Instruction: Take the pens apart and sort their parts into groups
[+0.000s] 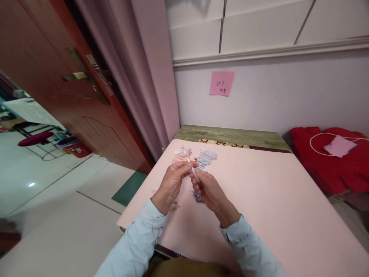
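Note:
Both of my hands meet above a pale pink table and share one thin pale pen. My left hand pinches its middle with curled fingers. My right hand grips the lower end, fingers closed, with something small and blue showing under the palm. Behind the hands lie two rows of pens on the table: a pale pinkish row at the left and a blue-toned row at the right. Both sleeves are light blue.
A green wooden surface borders the table's far edge against the wall, where a pink sticky note hangs. A red bag lies at the right. A brown door and a curtain stand at the left.

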Tool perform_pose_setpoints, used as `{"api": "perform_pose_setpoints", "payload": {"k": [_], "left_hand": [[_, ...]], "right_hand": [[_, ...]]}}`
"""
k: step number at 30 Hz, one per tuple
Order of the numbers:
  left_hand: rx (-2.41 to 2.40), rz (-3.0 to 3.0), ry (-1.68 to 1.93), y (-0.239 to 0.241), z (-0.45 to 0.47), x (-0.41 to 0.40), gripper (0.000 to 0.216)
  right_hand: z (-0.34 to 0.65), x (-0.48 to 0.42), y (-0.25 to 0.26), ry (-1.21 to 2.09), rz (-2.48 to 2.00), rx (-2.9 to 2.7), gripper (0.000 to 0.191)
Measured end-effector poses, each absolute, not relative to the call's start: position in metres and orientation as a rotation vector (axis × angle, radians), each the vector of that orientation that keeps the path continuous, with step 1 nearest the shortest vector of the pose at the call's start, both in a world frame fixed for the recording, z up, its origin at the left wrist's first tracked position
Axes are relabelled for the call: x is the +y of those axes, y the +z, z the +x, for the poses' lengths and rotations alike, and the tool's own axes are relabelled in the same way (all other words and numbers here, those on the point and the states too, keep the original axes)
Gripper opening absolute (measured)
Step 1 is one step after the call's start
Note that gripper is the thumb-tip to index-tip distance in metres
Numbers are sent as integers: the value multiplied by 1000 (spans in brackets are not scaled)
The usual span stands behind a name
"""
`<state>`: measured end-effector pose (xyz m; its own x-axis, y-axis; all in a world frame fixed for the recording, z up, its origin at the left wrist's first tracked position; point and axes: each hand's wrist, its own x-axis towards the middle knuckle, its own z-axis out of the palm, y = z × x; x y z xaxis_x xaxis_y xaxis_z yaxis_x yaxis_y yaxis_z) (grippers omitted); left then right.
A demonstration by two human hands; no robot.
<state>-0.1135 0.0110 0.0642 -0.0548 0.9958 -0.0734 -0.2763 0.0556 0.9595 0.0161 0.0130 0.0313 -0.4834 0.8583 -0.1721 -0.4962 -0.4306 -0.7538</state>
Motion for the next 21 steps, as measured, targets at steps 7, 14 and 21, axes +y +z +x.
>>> {"api": "perform_pose_setpoints", "payload": {"k": [7, 14, 21], "left_hand": [[1067, 912, 1315, 62, -115, 10, 28], [1069, 849, 1384, 60, -117, 14, 26], [992, 788, 1383, 58, -123, 11, 26]], "right_hand": [[16, 12, 35, 2109, -725, -801, 50], [18, 11, 37, 1997, -689, -883, 44], [17, 13, 33, 1991, -695, -926, 45]]}}
